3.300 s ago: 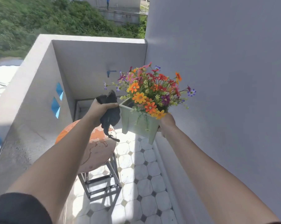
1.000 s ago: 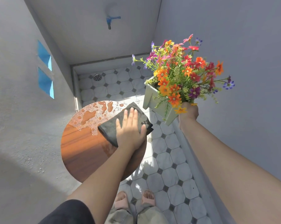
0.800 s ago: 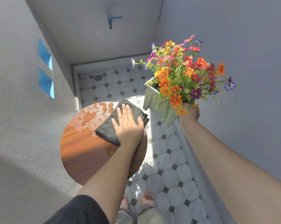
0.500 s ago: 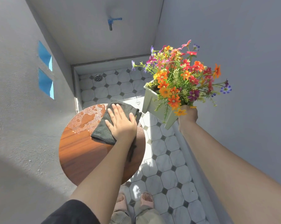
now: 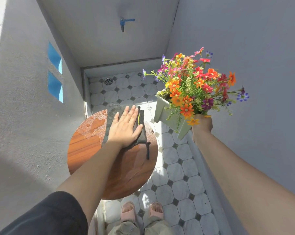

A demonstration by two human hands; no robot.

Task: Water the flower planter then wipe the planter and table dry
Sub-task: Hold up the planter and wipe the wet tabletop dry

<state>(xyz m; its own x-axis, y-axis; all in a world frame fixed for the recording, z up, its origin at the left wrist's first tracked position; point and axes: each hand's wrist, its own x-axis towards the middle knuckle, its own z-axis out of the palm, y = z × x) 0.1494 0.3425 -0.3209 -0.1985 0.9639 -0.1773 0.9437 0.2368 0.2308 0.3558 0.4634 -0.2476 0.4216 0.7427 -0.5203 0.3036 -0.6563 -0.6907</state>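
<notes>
A round wooden table stands below me, with water drops and puddles on its far left part. My left hand lies flat, fingers spread, pressing a dark grey cloth onto the table's far side. My right hand holds a pale green planter up in the air to the right of the table. The planter is tilted and filled with orange, red and purple flowers.
Grey walls close in on the left, far side and right. A blue tap juts from the far wall. A floor drain sits in the tiled floor beyond the table. My feet in sandals stand by the table's near edge.
My left hand has slid the cloth across the table toward its far edge, over the wet part. The planter has stayed raised in my right hand, dropping slightly.
</notes>
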